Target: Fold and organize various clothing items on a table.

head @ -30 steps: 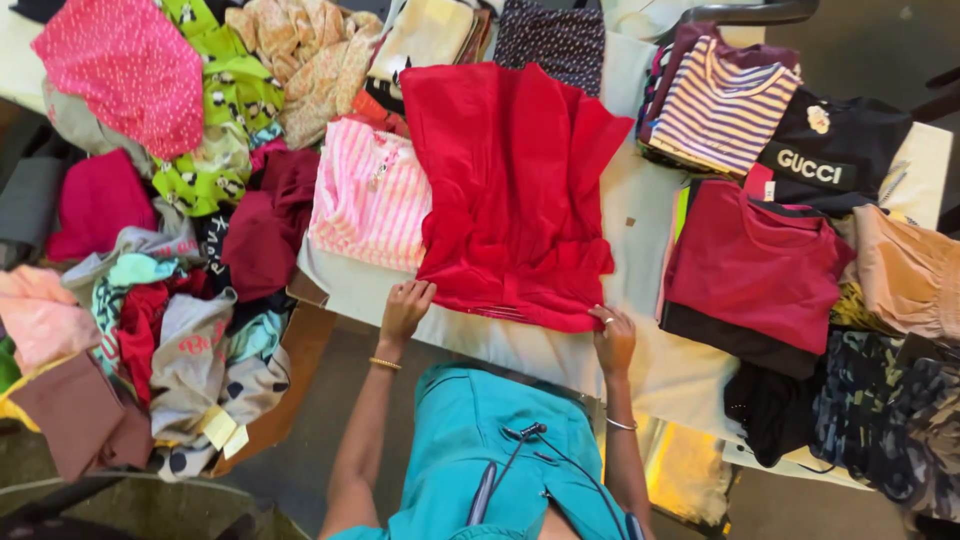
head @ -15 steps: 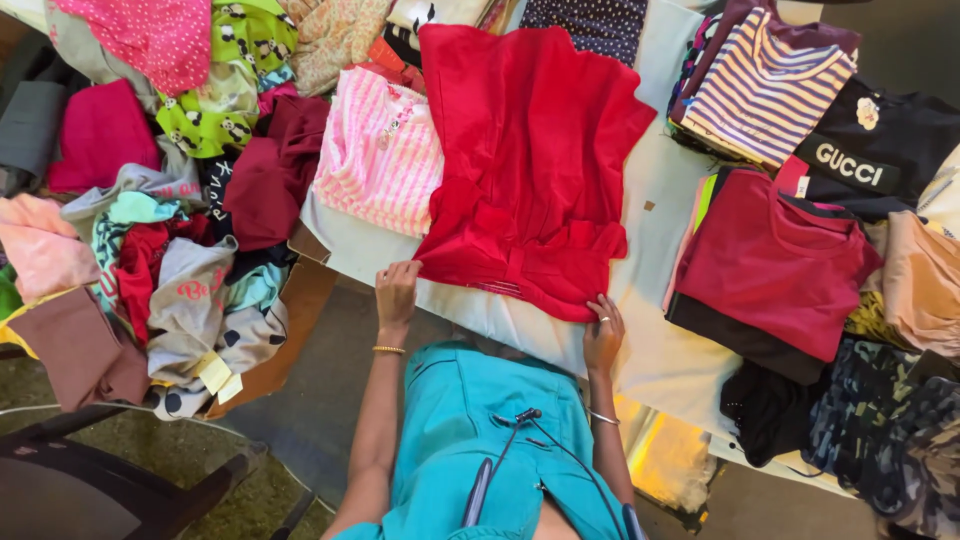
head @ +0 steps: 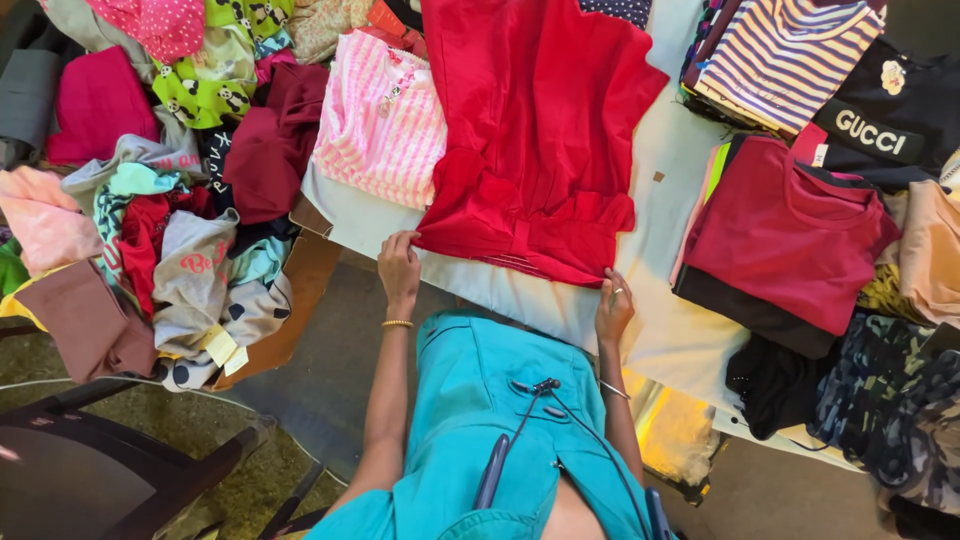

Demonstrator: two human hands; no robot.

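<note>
The left hand [head: 399, 268] and right hand [head: 613, 308] each pinched a bottom corner of the red dress [head: 540, 140]. That kept it flat on the counter [head: 660, 330]. Piles of clothes [head: 170, 200] lay around it.

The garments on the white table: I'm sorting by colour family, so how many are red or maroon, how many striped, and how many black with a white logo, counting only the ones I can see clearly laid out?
Red or maroon: 2, the red garment held at its hem by the left hand and right hand, and the maroon t-shirt.
Striped: 2, the pink striped top and the multicolour striped shirt.
Black with logo: 1, the black shirt.
Total: 5
</note>
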